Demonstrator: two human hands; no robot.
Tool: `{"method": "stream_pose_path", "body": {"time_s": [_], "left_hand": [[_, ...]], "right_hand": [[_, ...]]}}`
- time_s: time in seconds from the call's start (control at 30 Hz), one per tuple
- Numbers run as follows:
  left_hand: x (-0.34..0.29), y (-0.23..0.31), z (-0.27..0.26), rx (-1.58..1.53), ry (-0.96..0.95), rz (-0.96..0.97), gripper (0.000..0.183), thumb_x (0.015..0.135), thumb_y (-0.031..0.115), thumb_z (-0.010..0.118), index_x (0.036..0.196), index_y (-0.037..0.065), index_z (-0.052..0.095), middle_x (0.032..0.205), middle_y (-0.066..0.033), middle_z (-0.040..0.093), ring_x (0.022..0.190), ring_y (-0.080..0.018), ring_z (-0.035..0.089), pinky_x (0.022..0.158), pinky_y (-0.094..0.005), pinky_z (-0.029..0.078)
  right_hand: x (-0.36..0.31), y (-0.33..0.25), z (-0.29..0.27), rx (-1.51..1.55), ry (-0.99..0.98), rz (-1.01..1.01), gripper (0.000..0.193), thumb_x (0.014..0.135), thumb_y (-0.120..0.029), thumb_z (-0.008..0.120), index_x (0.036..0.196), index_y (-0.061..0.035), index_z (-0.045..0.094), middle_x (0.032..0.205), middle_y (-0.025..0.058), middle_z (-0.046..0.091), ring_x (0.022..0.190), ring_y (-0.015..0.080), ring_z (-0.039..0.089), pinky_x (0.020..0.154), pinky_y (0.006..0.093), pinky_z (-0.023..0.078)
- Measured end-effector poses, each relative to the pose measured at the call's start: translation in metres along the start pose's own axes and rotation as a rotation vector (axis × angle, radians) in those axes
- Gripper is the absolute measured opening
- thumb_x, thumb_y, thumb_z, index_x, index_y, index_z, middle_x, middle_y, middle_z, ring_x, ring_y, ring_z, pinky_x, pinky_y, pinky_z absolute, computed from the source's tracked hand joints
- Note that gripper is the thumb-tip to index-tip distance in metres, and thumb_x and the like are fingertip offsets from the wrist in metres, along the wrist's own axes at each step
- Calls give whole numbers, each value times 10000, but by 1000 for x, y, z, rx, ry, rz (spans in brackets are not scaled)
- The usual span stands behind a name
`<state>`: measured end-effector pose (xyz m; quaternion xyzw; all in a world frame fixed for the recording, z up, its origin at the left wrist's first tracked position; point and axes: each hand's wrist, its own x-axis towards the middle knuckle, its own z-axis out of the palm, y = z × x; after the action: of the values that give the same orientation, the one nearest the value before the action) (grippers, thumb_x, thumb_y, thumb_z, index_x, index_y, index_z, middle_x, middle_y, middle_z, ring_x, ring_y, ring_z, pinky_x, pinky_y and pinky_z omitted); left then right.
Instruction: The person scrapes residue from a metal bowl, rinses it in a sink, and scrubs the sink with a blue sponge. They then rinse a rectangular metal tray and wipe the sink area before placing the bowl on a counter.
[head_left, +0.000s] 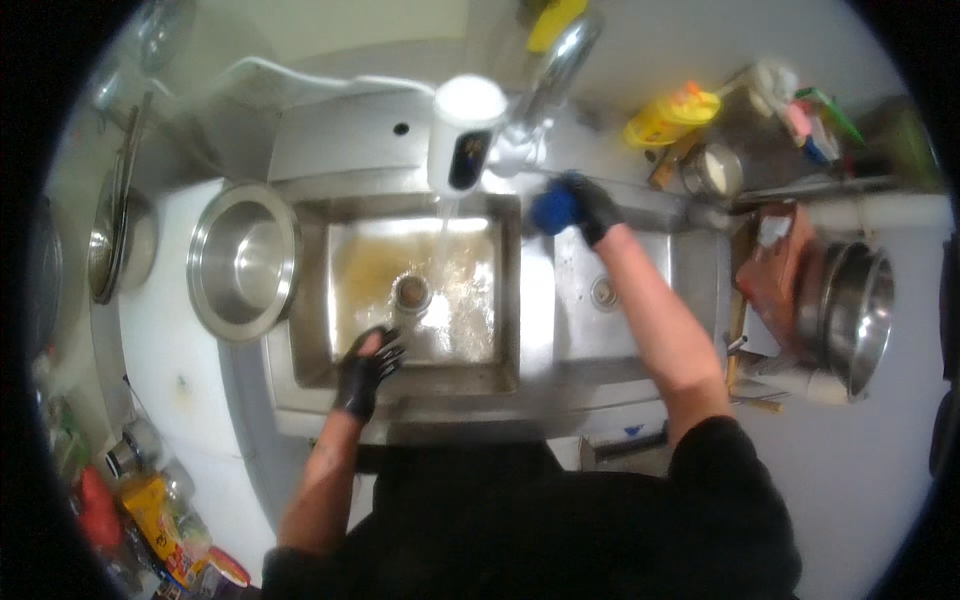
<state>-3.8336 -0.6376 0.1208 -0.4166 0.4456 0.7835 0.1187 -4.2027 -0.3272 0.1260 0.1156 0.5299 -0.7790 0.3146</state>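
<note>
Your right hand (598, 212) has its fingers closed on the blurred blue scrubber (553, 209), left of the knuckles; your left hand (366, 376), fingers parted, hovers over the left basin (510, 300)

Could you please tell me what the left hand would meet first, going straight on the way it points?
The left hand would probably meet the drain first, though depth is unclear.
</note>
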Motion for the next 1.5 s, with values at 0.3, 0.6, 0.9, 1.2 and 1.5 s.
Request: {"method": "stream_pose_path", "body": {"time_s": [0.3, 0.6, 0.9, 1.2, 1.5], "left_hand": [[136, 26, 122, 153, 71, 350, 391, 963, 151, 624, 1333, 35, 569, 1111, -88, 676, 949, -177, 644, 836, -304, 521], [136, 11, 140, 466, 65, 753, 286, 1008, 281, 566, 1140, 29, 604, 1045, -136, 673, 892, -248, 637, 830, -368, 508], [135, 31, 136, 648, 78, 518, 446, 1009, 425, 553, 1264, 61, 590, 1202, -183, 669, 1102, -299, 649, 955, -396, 479], [134, 43, 119, 563, 203, 754, 371, 1015, 391, 559, 1013, 26, 624, 881, -176, 671, 808, -260, 642, 760, -388, 510], [123, 32, 116, 59, -149, 578, 390, 949, 73, 644, 1310, 47, 499, 1079, -71, 610, 874, -143, 593, 755, -280, 525]], "right_hand": [[-36, 153, 133, -10, 33, 1, 231, 1008, -190, 556, 1175, -56, 641, 1023, 83, 672, 955, 184, 627, 847, 310, 498], [0, 197, 112, -306, -100, -239, 260, 1017, -252, 528, 1093, -40, 658, 1020, 95, 688, 931, 215, 643, 862, 325, 504], [-57, 149, 142, 354, -70, 92, 289, 1044, -188, 519, 1274, -27, 585, 1188, 87, 634, 1095, 186, 598, 1014, 312, 465], [-77, 141, 140, 343, -143, 16, 396, 1053, -182, 471, 1406, -5, 512, 1345, 101, 592, 1242, 196, 554, 1089, 322, 419], [-64, 138, 132, 288, -110, -84, 360, 1035, -168, 499, 1365, -26, 529, 1272, 87, 622, 1175, 183, 576, 1033, 321, 447]]}}
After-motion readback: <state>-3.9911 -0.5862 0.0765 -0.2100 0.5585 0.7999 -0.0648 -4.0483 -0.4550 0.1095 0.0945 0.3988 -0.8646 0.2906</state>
